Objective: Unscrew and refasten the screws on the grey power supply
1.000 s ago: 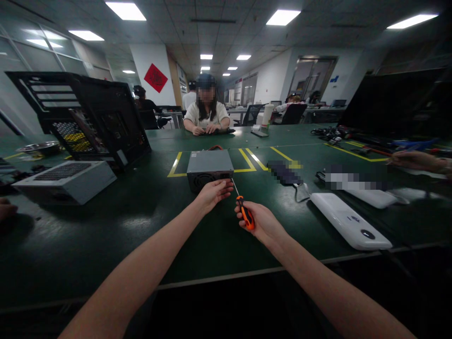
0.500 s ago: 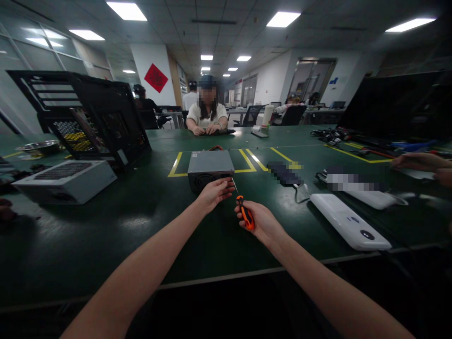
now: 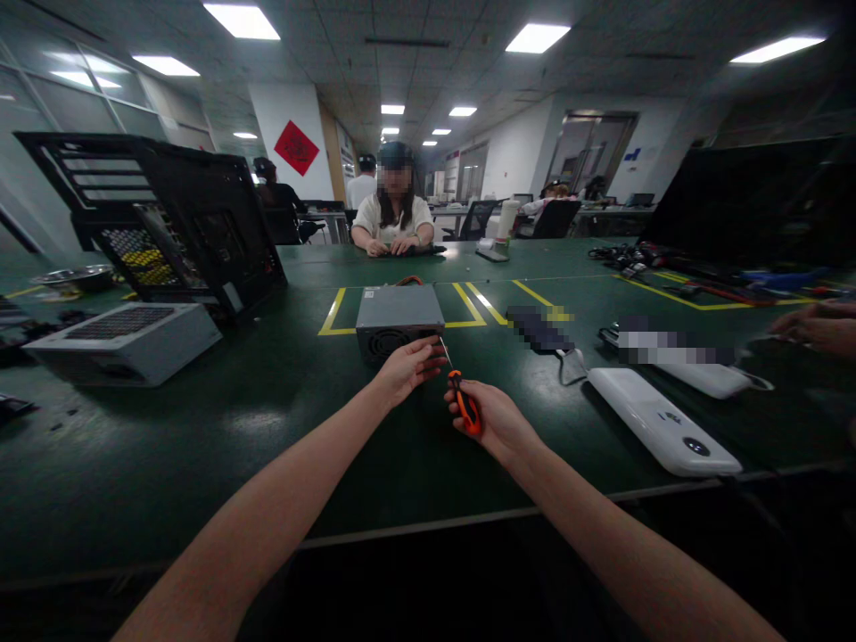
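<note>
A grey power supply unit [image 3: 401, 308] lies on the green table in front of me, its fan grille side facing me. My right hand [image 3: 491, 415] is closed around the orange-and-black handle of a screwdriver [image 3: 472, 412]. Its thin shaft slants up and left, with the tip at the unit's near right corner. My left hand [image 3: 407, 370] is beside that corner, fingers stretched out and a little apart, close to the shaft. Whether those fingertips touch the unit or the shaft, I cannot tell. The screw under the tip is too small to make out.
An open black computer case [image 3: 220, 232] and a second power supply [image 3: 127, 343] stand at left. White power banks [image 3: 662, 423] lie at right, near a co-worker's hand [image 3: 819, 321]. Across the table [image 3: 300, 267] sits another person [image 3: 394, 218]. Cables [image 3: 629, 259] are heaped at the far right.
My hands and the screwdriver stay almost still. The co-worker's hand at the right has drawn back to the right, and a dark hand-like shape at the left edge has gone from view.
</note>
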`<state>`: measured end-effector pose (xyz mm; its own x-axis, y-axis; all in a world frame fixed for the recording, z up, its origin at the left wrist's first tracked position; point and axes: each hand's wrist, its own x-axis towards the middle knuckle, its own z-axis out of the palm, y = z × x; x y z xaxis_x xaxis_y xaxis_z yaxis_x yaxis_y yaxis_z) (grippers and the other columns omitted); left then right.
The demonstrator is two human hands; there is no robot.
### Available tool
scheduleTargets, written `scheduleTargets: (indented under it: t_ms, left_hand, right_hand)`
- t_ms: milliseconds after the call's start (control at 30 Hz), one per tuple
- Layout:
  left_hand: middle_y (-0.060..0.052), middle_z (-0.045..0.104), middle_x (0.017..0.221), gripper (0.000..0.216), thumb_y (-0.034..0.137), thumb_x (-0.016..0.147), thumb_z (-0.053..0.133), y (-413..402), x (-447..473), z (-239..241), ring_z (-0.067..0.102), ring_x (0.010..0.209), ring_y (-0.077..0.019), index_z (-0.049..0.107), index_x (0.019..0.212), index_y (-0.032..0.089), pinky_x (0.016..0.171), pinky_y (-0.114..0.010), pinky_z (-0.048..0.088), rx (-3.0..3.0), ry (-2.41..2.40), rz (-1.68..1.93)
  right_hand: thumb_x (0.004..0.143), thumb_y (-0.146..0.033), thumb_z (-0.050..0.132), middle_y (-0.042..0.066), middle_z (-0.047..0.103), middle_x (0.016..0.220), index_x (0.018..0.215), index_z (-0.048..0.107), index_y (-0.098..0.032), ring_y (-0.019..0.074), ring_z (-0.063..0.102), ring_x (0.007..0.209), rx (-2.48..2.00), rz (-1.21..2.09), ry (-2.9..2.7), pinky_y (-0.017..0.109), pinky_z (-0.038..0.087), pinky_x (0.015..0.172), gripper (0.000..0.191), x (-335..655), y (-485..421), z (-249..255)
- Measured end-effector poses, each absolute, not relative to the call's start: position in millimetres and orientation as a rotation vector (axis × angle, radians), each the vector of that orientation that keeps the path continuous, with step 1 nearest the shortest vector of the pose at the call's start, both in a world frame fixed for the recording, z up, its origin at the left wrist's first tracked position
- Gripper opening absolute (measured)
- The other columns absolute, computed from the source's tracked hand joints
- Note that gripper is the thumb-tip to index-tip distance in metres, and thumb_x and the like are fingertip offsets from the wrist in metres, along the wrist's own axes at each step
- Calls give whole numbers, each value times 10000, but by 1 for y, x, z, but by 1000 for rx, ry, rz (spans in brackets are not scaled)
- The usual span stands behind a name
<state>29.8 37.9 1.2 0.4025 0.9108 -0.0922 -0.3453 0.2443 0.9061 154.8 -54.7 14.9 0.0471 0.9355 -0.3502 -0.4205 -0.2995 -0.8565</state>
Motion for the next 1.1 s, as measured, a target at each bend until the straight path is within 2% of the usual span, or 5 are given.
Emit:
scheduleTargets:
  t_ms: [200,433,733,867,1100]
  left_hand:
    - [-84,625,1028,261,125,860,457,34,30,3,617,768,-105,563,1097,157,662,-220,470,1002,753,972]
    - [-91,634,974,224,125,832,467,32,20,7,603,784,-125,572,1030,126,684,-251,471,1462,1029,1092]
    - [-104,512,1196,287,187,864,426,35,-19,16,416,1164,-231,547,1123,161,1009,-400,322,2738,1458,1398]
    - [-101,401,1354,411,224,867,421,38,-24,11,291,1284,-257,433,1275,181,1076,-467,182,2907,1623,1179]
    - [-111,434,1328,436,239,870,384,35,-23,10,350,1249,-258,416,1301,182,1052,-455,217,2958,1692,989]
  right_hand:
    - [828,-163,486,17,610,682,792,529,-150,67,524,512,-1169,1434,-683,153,422,406,58,156,-54,14]
    - [785,-276,504,-36,475,577,845,551,-172,70,423,453,-1276,1114,-921,152,263,336,129,172,-46,11]
    - [802,-166,490,74,585,933,1014,494,-187,212,582,862,-1350,-181,-1726,371,484,750,213,188,-51,28]
    - [870,-225,461,83,583,946,963,490,-187,199,582,846,-1268,-509,-1905,313,495,701,104,180,-54,30]
    - [872,-155,408,96,535,930,1002,465,-178,181,556,793,-1197,-731,-1959,271,493,599,144,177,-54,22]
